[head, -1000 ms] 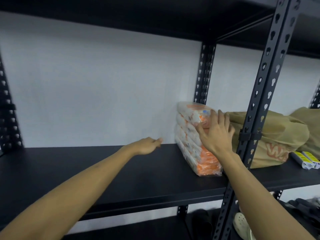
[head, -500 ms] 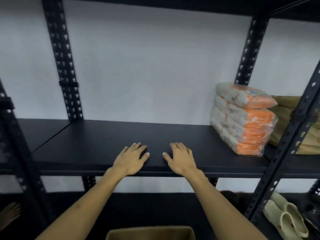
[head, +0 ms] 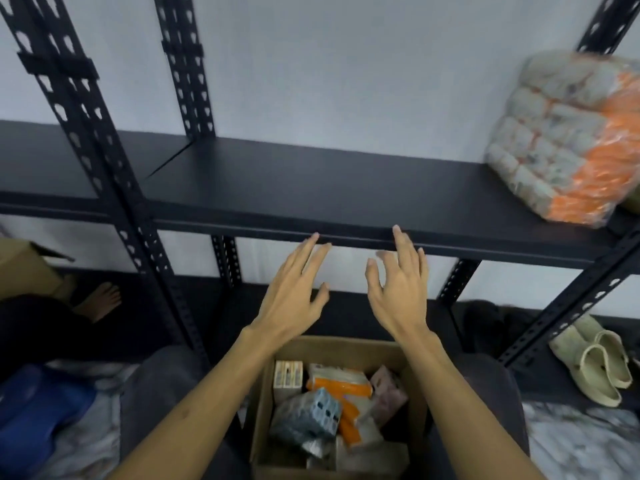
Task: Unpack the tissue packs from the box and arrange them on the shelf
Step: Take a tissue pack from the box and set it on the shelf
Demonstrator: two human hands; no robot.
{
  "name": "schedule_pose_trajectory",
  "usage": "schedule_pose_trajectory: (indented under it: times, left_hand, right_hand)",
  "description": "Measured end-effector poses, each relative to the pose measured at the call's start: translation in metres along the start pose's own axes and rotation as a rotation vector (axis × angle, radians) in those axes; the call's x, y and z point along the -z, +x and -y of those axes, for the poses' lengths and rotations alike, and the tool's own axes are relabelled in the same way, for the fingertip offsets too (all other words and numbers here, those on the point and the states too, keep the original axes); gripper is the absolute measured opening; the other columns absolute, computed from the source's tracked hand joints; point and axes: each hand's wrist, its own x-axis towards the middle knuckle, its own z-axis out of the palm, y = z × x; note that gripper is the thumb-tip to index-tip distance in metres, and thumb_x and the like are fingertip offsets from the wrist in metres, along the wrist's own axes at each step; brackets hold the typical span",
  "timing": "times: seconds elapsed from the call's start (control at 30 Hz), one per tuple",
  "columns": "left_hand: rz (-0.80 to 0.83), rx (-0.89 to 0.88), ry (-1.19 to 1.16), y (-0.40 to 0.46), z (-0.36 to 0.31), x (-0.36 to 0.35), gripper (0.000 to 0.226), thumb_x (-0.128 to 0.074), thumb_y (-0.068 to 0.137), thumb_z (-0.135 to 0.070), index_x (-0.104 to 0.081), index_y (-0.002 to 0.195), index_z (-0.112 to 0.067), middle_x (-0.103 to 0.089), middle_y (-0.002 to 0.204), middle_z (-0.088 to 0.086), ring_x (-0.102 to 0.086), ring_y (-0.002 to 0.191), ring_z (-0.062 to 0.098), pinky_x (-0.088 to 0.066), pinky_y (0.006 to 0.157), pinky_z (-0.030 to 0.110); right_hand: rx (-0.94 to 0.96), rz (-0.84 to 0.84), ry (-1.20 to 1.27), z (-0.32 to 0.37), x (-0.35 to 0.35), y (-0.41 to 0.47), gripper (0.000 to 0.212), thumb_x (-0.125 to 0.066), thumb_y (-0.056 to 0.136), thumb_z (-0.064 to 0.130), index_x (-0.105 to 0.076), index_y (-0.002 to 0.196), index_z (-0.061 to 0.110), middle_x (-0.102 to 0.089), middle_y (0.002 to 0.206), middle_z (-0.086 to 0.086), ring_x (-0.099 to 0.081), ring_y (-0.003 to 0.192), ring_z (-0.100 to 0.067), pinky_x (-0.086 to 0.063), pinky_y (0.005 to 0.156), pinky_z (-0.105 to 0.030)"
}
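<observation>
A stack of orange-and-white tissue packs (head: 568, 140) stands at the right end of the black shelf (head: 311, 181). An open cardboard box (head: 412, 410) sits below between my arms, holding several packs, among them an orange one (head: 341, 384) and a blue-grey one (head: 308, 415). My left hand (head: 294, 289) and my right hand (head: 398, 289) hover side by side just below the shelf's front edge, above the box. Both have fingers spread and hold nothing.
Black perforated uprights (head: 100, 161) frame the shelf bays. A second cardboard box (head: 24, 268) and another person's bare foot (head: 100, 299) are low at the left. Beige clogs (head: 595, 368) lie on the floor at the right, a blue object (head: 38, 410) at the lower left.
My right hand left the tissue stack, both hands rested flat on the shelf, and now they have dropped off its front edge. The view tilted down and the box came into sight.
</observation>
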Motion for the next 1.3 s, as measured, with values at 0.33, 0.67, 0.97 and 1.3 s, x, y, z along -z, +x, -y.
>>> schedule_pose_trajectory:
  times: [0.33, 0.67, 0.97, 1.3]
  left_hand:
    - [0.407, 0.445, -0.149, -0.137, 0.056, -0.124, 0.066, -0.055, 0.096, -0.048, -0.036, 0.155, -0.024, -0.040, 0.157, -0.001, -0.036, 0.144, 0.021, -0.032, 0.119, 0.036]
    - [0.631, 0.590, -0.172, -0.170, 0.074, -0.166, 0.070, -0.063, 0.097, -0.046, -0.033, 0.156, -0.024, -0.042, 0.156, -0.002, -0.039, 0.143, 0.025, -0.038, 0.114, 0.040]
    - [0.663, 0.674, -0.270, -0.170, 0.068, -0.196, 0.053, -0.047, 0.104, -0.050, -0.040, 0.152, -0.029, -0.049, 0.151, 0.001, -0.042, 0.140, 0.024, -0.041, 0.112, 0.043]
    - [0.741, 0.499, -0.101, -0.122, 0.068, -0.228, 0.058, -0.046, 0.106, -0.039, -0.032, 0.159, -0.020, -0.019, 0.169, 0.007, -0.010, 0.157, 0.024, -0.014, 0.127, 0.043]
  right_hand:
    - [-0.369, 0.672, 0.056, -0.033, -0.088, -0.144, 0.038, -0.042, 0.103, 0.044, -0.061, 0.125, 0.019, -0.065, 0.127, -0.005, -0.057, 0.120, -0.027, -0.038, 0.102, -0.041]
    - [-0.548, 1.314, -0.092, -0.082, -0.156, -0.244, 0.065, -0.062, 0.091, 0.036, -0.030, 0.146, 0.023, -0.041, 0.146, -0.012, -0.043, 0.133, -0.036, -0.041, 0.107, -0.044]
    - [-0.576, 1.182, 0.033, -0.098, -0.158, -0.254, 0.065, -0.071, 0.089, 0.025, -0.044, 0.148, 0.020, -0.044, 0.144, -0.012, -0.052, 0.125, -0.031, -0.044, 0.101, -0.033]
    - [-0.692, 1.154, 0.047, -0.106, -0.144, -0.264, 0.033, -0.059, 0.094, 0.023, -0.067, 0.125, 0.016, -0.060, 0.129, -0.007, -0.058, 0.118, -0.028, -0.036, 0.070, -0.007]
